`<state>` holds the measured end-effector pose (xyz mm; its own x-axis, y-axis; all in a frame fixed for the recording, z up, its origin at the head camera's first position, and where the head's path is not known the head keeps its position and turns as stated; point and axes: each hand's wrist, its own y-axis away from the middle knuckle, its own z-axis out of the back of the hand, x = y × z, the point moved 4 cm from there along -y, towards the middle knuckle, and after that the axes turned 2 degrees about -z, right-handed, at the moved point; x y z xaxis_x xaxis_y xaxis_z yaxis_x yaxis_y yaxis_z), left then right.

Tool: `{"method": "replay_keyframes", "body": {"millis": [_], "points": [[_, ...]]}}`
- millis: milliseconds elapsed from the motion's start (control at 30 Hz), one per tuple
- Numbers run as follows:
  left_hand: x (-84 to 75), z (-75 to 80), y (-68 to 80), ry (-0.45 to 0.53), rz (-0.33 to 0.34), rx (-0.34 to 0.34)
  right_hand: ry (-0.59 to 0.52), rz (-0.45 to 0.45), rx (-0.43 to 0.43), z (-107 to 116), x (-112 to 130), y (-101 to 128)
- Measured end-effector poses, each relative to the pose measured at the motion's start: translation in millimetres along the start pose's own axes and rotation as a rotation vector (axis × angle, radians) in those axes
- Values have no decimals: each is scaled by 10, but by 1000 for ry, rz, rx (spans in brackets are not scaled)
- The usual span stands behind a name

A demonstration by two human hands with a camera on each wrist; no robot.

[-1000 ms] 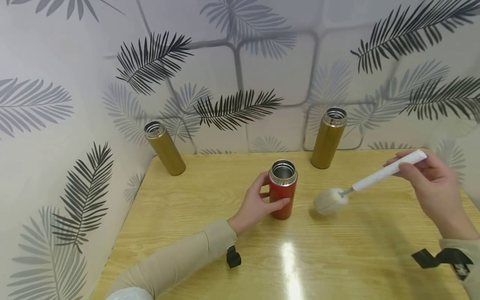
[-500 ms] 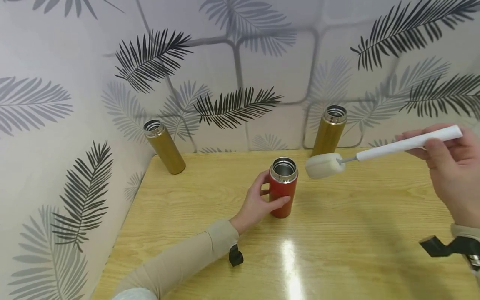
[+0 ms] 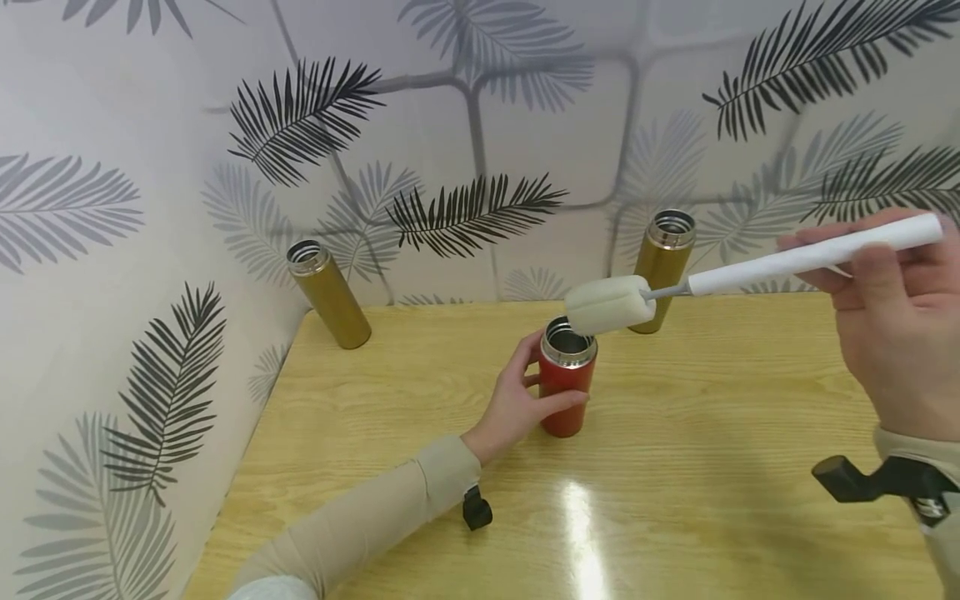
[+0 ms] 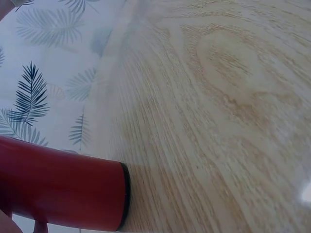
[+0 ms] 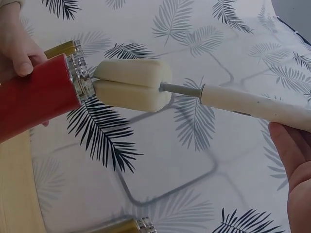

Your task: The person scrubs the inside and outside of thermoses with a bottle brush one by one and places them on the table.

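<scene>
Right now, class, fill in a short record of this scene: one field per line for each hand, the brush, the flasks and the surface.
Left hand: left hand grips the red flask, upright on the table
Right hand: right hand holds the white handle of the sponge brush
Sponge head: sponge head is at the red flask's open metal rim, not yet inside
Other flasks: two gold flasks, lids off, one back left, one back right
Surface: light wooden table
</scene>
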<state>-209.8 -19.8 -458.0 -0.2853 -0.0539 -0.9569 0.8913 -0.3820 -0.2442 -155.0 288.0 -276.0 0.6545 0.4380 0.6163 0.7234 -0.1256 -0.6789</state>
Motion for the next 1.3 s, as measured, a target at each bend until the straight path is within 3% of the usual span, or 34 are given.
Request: {"method": "replay_keyframes", "body": {"millis": [167,533,767,1033,1300], "points": [[35,-19,16,-16,18,0,-176,-6,95,-133,-79,-43],[69,-21,45,-18,29,18,-149,10,249,-417,-68,-119],[69,-27,39,-32,8,28,44,37,282,-494,-76,-150],[62,-17,43,-47,25,35,291,0,337,-565,-116,-194],[83,-19,33,-77,25,63,382,29,418,-671,-177,-258]]}}
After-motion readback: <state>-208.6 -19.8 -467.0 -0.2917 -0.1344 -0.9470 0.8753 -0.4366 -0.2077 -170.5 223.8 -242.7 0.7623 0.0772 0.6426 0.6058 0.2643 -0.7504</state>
